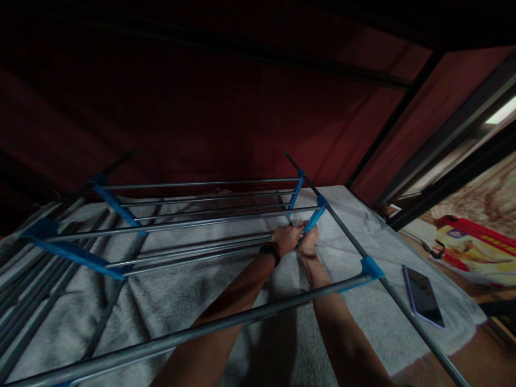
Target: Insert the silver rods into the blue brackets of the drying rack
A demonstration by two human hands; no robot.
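A frame of grey metal tubes (226, 220) with blue plastic connectors lies across a light grey cloth (226, 301). Both my arms reach through it, passing under the nearest tube (193, 336). My left hand (287, 238), with a dark band on its wrist, is closed at the right end of two thin rods (201, 255). Right beside it, my right hand (309, 241) wraps round the lower end of a blue connector (316, 217). The two hands touch, and what lies between their fingertips is hidden.
A phone (424, 296) lies on the cloth at the right, outside the frame's side tube. More grey tubes (36, 290) are stacked at the left. Dark red fabric (226, 118) hangs behind. Beyond the right edge is a red and yellow bag (475, 250).
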